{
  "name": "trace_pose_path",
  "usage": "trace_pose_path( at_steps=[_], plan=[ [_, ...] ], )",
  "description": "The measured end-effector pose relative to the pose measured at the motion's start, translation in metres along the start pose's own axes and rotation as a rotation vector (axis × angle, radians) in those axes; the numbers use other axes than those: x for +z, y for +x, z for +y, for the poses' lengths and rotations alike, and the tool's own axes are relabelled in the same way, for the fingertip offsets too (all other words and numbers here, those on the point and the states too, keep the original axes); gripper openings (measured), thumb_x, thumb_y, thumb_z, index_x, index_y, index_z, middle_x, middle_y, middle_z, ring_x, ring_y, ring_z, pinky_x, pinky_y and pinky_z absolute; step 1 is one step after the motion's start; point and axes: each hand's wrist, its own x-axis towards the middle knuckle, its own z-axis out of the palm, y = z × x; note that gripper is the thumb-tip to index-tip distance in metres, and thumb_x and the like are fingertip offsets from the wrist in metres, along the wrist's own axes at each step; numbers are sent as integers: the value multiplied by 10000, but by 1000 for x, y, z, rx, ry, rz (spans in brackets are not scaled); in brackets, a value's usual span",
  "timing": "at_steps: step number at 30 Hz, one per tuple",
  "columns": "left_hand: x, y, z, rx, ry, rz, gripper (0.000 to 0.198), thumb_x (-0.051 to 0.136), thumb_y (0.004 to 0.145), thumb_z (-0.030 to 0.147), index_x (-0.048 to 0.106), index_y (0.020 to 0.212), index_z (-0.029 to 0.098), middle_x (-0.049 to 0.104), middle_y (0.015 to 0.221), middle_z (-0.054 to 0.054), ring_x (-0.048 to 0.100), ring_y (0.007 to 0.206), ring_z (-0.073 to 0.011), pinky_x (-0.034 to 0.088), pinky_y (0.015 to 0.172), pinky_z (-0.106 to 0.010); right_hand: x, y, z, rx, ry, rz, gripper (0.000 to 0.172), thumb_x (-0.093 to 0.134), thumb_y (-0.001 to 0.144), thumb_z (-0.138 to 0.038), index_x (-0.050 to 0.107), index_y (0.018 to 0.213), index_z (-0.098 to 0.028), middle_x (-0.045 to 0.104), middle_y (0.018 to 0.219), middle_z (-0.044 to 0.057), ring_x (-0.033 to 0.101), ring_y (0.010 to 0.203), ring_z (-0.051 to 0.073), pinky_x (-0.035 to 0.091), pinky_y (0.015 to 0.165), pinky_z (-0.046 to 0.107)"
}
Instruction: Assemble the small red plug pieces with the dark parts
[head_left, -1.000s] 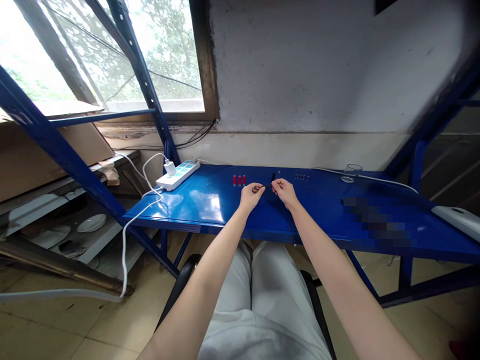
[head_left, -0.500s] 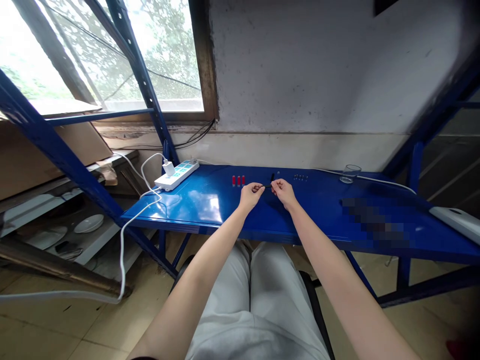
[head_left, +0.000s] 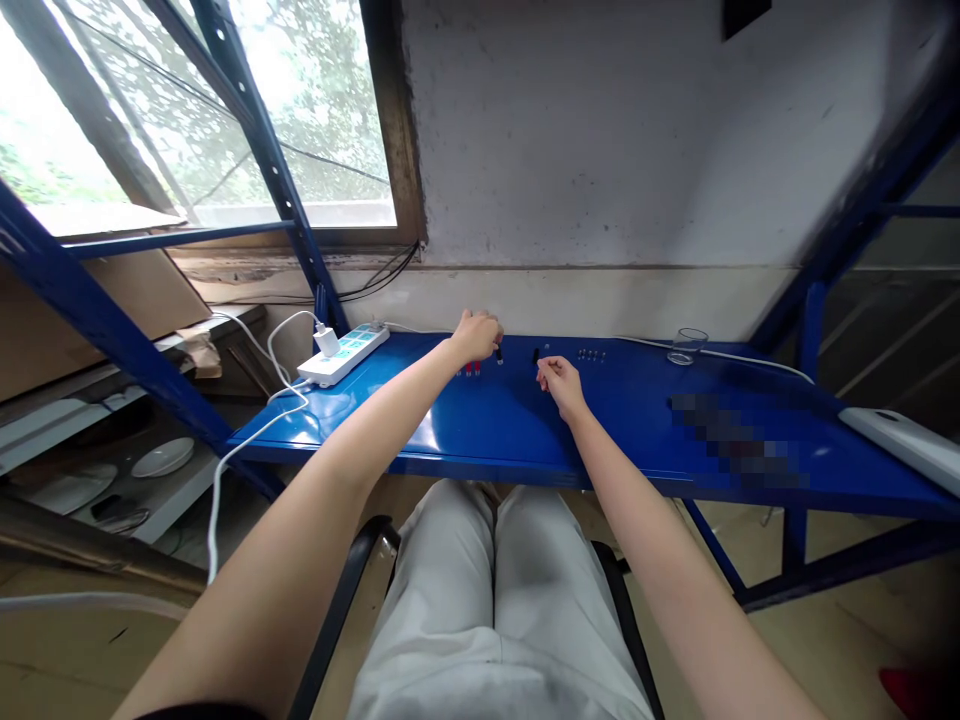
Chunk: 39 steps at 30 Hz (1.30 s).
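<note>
Because the dark piece (head_left: 499, 355) was so small, the left hand (head_left: 474, 336) pinched it near its top, presumably keeping its lower end clear beside the red pieces (head_left: 469, 369). The right hand (head_left: 561, 384) curled its fingers, though I could not tell on what, if anything. Half a second earlier, both hands nearly met; now they stood apart.

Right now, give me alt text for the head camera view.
A person's left hand appears to hold a small black cylinder beside short red cylinders on a glossy blue table, while the curled right hand is near another small black piece.
</note>
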Motion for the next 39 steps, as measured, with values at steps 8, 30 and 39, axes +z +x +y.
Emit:
trace_pose_path(
  at_steps=[8, 30, 39],
  plan=[
    [24, 0, -1, 12, 153, -111, 221, 519, 756, 118, 682, 899, 165, 606, 1042, -116, 460, 1041, -259, 281, 924, -437, 2, -2, -2, 31, -91, -42, 223, 593, 722, -413, 533, 733, -198, 533, 567, -19, 448, 463, 94, 364, 481, 249],
    [42, 5, -7, -95, 69, -109, 220, 504, 752, 94, 670, 877, 169, 600, 1048, -113, 454, 1048, -261, 256, 972, -500, 2, -2, -4, 37, -97, -36, 238, 593, 710, -437, 542, 738, -206, 530, 575, -20, 448, 473, 96, 369, 481, 248],
    [42, 6, -9, -100, 49, -121, 216, 518, 756, 106, 677, 886, 173, 596, 1053, -115, 454, 1063, -271, 237, 975, -494, 2, -4, -8, 53, -94, -37, 213, 592, 719, -409, 531, 725, -205, 529, 568, -20, 442, 470, 94, 363, 486, 251]
  ],
)
